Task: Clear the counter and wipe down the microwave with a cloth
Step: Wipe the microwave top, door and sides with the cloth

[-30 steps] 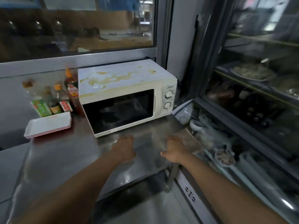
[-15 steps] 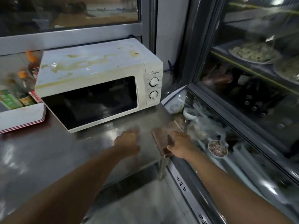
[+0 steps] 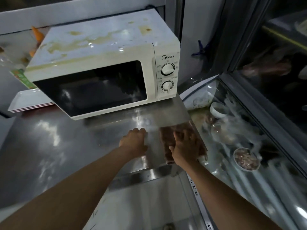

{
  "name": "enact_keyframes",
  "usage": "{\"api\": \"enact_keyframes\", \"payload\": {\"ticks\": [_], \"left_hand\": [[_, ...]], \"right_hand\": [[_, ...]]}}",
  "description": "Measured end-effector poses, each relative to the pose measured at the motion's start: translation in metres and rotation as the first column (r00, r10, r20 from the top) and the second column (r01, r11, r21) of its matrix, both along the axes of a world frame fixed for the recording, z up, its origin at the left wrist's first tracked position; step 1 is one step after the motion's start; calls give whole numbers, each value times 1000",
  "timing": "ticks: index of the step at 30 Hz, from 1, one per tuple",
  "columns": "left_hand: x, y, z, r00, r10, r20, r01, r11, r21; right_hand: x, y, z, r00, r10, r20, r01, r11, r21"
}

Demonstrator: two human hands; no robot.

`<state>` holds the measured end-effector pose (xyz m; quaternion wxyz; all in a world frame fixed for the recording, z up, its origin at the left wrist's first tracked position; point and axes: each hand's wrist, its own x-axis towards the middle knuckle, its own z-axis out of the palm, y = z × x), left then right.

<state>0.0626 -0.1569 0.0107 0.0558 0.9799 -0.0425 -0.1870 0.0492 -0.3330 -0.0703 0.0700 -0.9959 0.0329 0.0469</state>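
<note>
While the right hand (image 3: 185, 147) lies flat on the brown cloth (image 3: 167, 140) at the right edge of the steel surface (image 3: 49, 146), fingers spread over it, the left hand (image 3: 133, 141) rests beside it with knuckles loosely curled, holding nothing. To proceed well, gather the cloth fully into the palm before lifting, then start on the stained top of the microwave (image 3: 103, 40), wiping toward one edge.

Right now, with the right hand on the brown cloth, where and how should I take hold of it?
Probably bunch the brown cloth at its near end, coming from above. It lies flat along the steel counter's right edge under the right hand, so there is no raised fold to pinch; curl the fingers to gather it.
</note>
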Motion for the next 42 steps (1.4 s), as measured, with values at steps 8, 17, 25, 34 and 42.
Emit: {"api": "enact_keyframes", "payload": {"ticks": [8, 17, 25, 34, 42], "left_hand": [[-7, -9, 5, 1000, 18, -13, -18, 1000, 0], [-8, -11, 32, 999, 42, 19, -40, 994, -102], [2, -22, 95, 963, 266, 43, -200, 813, -547], [11, -19, 177, 896, 444, 31, -147, 360, -921], [26, 1, 230, 898, 436, 55, -47, 220, -974]], "right_hand": [[-9, -3, -1, 995, -8, 104, -8, 989, 147], [-2, -21, 36, 996, -22, 88, -24, 870, 492], [9, -7, 137, 941, -35, 338, -187, 777, 601], [21, 27, 218, 838, 48, 544, -403, 727, 556], [58, 35, 249, 983, -172, 71, -49, 131, 990]]}}
